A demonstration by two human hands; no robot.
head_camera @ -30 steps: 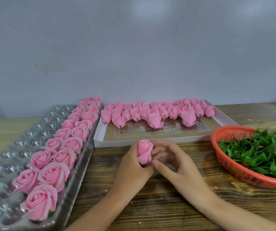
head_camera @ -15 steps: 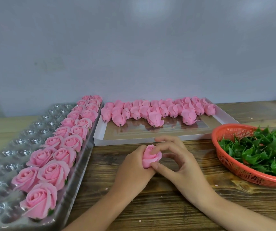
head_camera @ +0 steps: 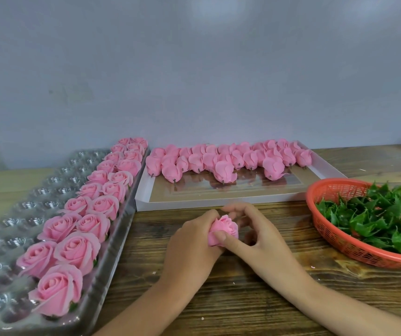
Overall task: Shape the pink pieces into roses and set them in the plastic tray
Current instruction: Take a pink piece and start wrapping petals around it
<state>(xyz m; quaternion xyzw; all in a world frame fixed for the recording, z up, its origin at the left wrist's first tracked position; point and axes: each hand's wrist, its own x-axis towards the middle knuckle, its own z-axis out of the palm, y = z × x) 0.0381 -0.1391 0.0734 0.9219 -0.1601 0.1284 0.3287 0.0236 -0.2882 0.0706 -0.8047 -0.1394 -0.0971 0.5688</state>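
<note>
Half-opened pink rose (head_camera: 224,228) upright over counter (head_camera: 243,301), bloom up, base clamped in curled fingers of left hand (head_camera: 189,241); right hand (head_camera: 264,241) pinches outer petals; plastic tray (head_camera: 12,221) lies left, nearer left hand, free cells showing.

left hand (head_camera: 189,243) curled, gripping, right hand (head_camera: 260,241) pinching beside it

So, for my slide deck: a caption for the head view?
Left hand and right hand shape a pink rose beside the clear plastic tray.

The plastic tray (head_camera: 25,204) and basket (head_camera: 332,226) run off frame.
</note>
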